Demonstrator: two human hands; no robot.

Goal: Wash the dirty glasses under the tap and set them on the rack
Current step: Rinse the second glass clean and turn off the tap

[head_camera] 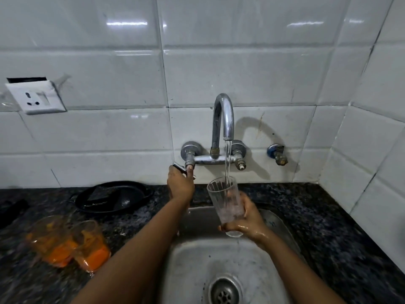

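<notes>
My right hand [247, 224] grips a clear ribbed glass [225, 200] near its base and holds it upright over the steel sink [192, 260]. Water runs from the curved chrome tap [223, 115] straight into the glass. My left hand [180, 183] grips the tap's left lever handle [182, 168] at the wall. Two dirty glasses [65, 242] smeared with orange residue stand on the dark granite counter left of the sink, blurred in this view. No rack is in view.
A black pan [114, 196] with a dark object in it lies on the counter behind the dirty glasses. A wall socket [36, 97] sits at the upper left. A small blue valve [276, 153] juts from the tiles right of the tap. The sink drain [224, 292] is below.
</notes>
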